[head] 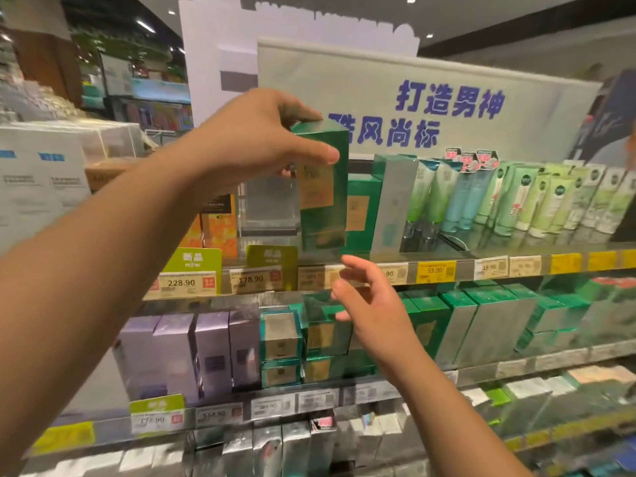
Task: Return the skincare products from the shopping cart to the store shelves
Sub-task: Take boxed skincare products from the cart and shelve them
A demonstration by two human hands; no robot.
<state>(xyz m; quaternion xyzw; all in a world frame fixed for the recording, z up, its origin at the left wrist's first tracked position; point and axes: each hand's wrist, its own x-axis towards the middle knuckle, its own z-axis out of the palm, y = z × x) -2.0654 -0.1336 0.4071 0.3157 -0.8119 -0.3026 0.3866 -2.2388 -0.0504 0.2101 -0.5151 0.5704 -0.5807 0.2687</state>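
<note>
My left hand [265, 139] grips the top of a tall green box with a gold label [321, 201]. The box stands upright at the front of the top shelf [461, 259], next to another green box [359, 215] and a grey-green box [392, 208]. My right hand [364, 301] hovers lower, in front of the shelf's price strip, with its fingers loosely spread and nothing in it. The shopping cart is out of view.
Green and blue tubes [516, 197] fill the right of the top shelf. Orange boxes [213, 228] and a clear stand [268, 208] sit to the left. The second shelf holds purple boxes [192, 352] and green boxes [481, 325]. A banner with blue writing [430, 108] rises behind.
</note>
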